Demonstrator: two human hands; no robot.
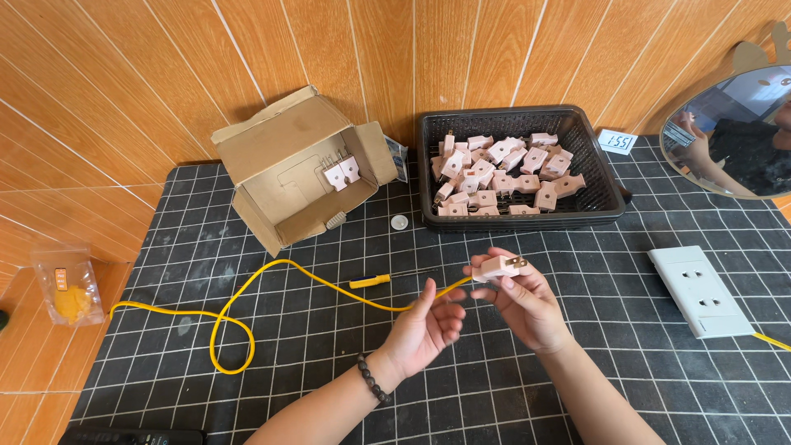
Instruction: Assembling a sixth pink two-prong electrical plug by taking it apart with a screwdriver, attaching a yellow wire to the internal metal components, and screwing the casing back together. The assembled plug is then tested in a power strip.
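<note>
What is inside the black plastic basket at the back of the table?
The black basket holds a loose heap of pale pink two-pin plugs. The plugs cover its floor, so anything lying underneath them cannot be seen.

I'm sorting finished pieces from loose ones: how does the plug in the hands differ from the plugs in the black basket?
The held plug is gripped in the right hand above the mat; the basket plugs lie piled in the black basket. The held plug is joined to a yellow cable; the basket plugs show no cable. Both are pale pink with metal prongs.
</note>
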